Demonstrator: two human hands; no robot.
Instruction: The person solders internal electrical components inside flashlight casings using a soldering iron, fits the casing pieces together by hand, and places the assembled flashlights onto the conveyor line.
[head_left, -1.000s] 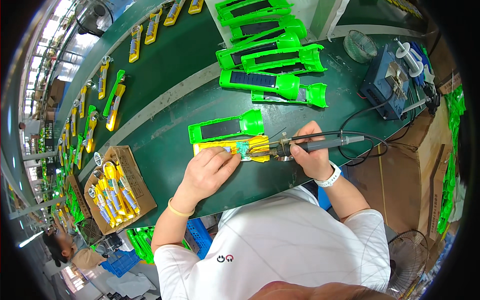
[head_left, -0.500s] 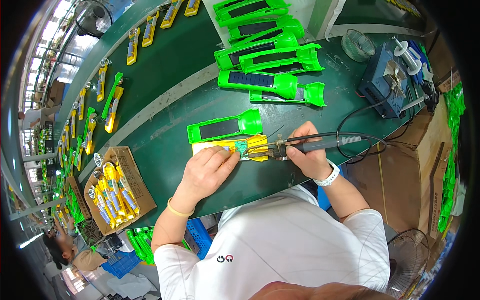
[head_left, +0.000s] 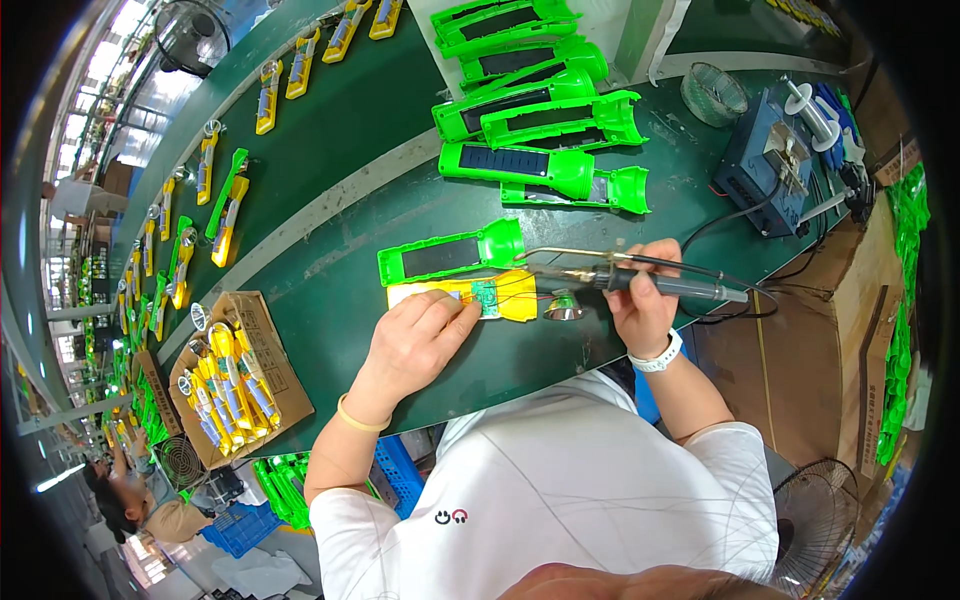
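Left hand (head_left: 415,340): fingers bent and drawn together, clamped over the left part of a yellow plastic torch half-shell (head_left: 517,296), thumb side by its small green circuit board (head_left: 484,293). Can't tell if a wire is pinched there too. Right hand (head_left: 645,310): closed round the dark grey handle of a soldering iron (head_left: 690,287), thin brass-coloured guide tube (head_left: 570,252) alongside. Iron points left, its front end over or just beside the shell's right end; contact can't be told. Hands well apart.

Shell lies flat on the green desk (head_left: 450,390), in front of the person. Silver cup-shaped reflector (head_left: 563,308) just off its right end, thin wires between. Bright green plastic half-shell with dark panel (head_left: 440,257) right along its far side, so little room there.

Near desk edge runs under both forearms, by the white shirt; a strip of desk surface shows between shell and edge. Wider desk surface to the left, up to a brown cardboard box (head_left: 290,385) of yellow torch parts near the left edge. Far side: pile of bright green shells (head_left: 515,165). Right: black cable loops beside the right hand, blue metal soldering station (head_left: 745,170) farther out.
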